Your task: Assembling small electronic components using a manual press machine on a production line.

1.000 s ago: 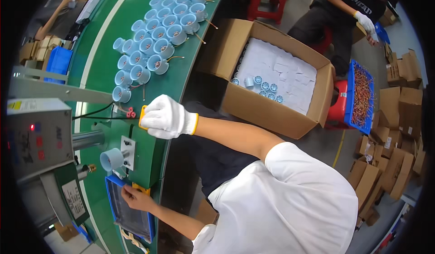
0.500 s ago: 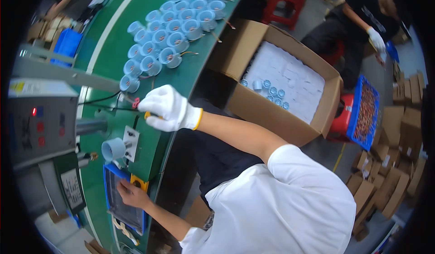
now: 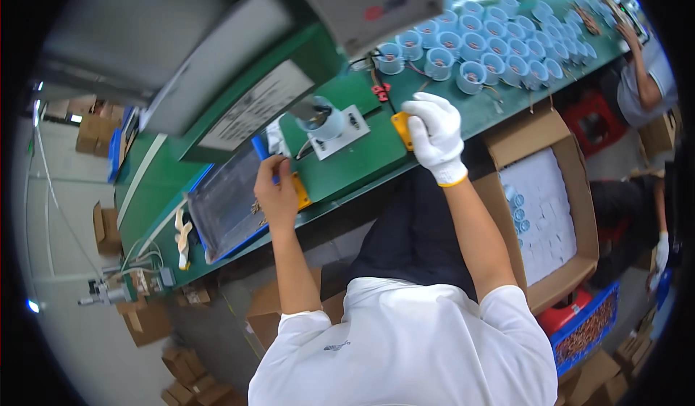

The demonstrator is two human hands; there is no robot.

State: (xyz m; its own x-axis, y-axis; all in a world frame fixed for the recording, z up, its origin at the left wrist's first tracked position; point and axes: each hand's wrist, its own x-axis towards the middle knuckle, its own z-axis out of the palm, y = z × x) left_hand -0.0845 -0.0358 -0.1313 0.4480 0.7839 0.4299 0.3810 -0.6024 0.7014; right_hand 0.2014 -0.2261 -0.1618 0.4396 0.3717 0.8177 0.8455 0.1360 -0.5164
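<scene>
My bare left hand (image 3: 276, 197) is beside a yellow control box (image 3: 300, 190) at the bench edge, its fingers loosely bent and a gap between thumb and forefinger. Nothing shows in it. My right hand (image 3: 436, 132), in a white knitted glove, is curled against another yellow control box (image 3: 402, 131). Between the hands, a light blue plastic cup (image 3: 326, 125) stands on a white plate (image 3: 352, 128) under the machine's metal rod (image 3: 310, 109). The rod reaches into the cup, whose contents I cannot make out clearly.
Several blue cups with wires (image 3: 474, 46) crowd the bench at the far right. A blue-rimmed tray (image 3: 228, 199) lies left, beside a white glove (image 3: 182, 236). The grey machine head (image 3: 376, 4) overhangs the bench. An open carton (image 3: 499, 210) stands right; other people work beyond it.
My view has swung left, so the bench now crosses the picture. The rod now reaches into the blue cup. My right hand stays by its control box; my left is now beside the other.
</scene>
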